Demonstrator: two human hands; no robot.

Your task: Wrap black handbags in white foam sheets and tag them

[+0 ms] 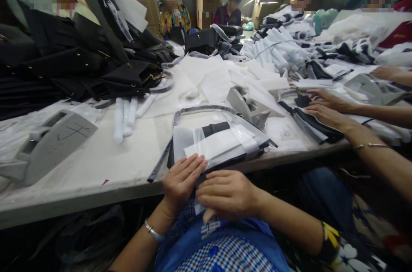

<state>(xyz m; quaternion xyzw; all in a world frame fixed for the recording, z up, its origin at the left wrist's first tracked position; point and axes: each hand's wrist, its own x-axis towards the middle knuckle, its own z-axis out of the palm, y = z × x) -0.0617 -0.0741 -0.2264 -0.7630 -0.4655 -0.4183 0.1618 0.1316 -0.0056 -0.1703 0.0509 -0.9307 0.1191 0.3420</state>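
A black handbag lies flat at the table's front edge, with a long strap looped behind it, partly wrapped. White paper and a clear plastic strip cover its upper side. My left hand rests on the bag's near edge and the plastic, fingers stretched out side by side. My right hand is just beside it at the table edge, fingers curved together. A pale plastic film hangs below its fingertips, with the thumb underneath. The exact grip is partly hidden.
Grey tape dispensers stand at left and behind the bag. Black bags are piled at back left, near white foam tubes. White sheets cover mid-table. At right, a co-worker's hands work on another bag; several people sit opposite.
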